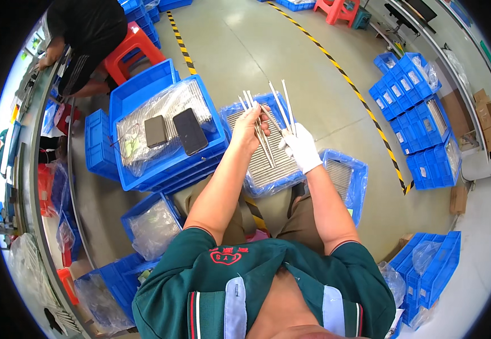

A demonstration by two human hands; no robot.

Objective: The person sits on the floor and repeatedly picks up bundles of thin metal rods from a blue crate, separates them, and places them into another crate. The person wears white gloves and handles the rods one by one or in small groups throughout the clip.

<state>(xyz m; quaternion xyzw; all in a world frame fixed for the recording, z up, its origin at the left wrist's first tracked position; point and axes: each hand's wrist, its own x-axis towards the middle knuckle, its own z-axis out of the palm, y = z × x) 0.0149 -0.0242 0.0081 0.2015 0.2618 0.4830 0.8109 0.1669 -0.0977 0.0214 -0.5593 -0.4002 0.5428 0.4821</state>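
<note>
My bare left hand (247, 129) is closed around several thin metal rods (265, 148), which fan out above and below the fingers. Just to its right, my right hand (303, 149), in a white glove, grips a few similar rods (280, 104) that point up and away from me. Both hands are above a blue bin (276, 190) lined with clear plastic. Inside it, a layer of metal rods (265, 176) lies side by side. A second lined blue bin (360, 189) with rods stands to the right, partly behind my right forearm.
At left, stacked blue crates (169, 179) hold plastic-wrapped rods, with a black phone (190, 131) and a dark flat case (155, 131) on top. A person in black sits on a red stool (135, 48). More blue crates (426, 127) are stacked at right, beyond striped floor tape (364, 96).
</note>
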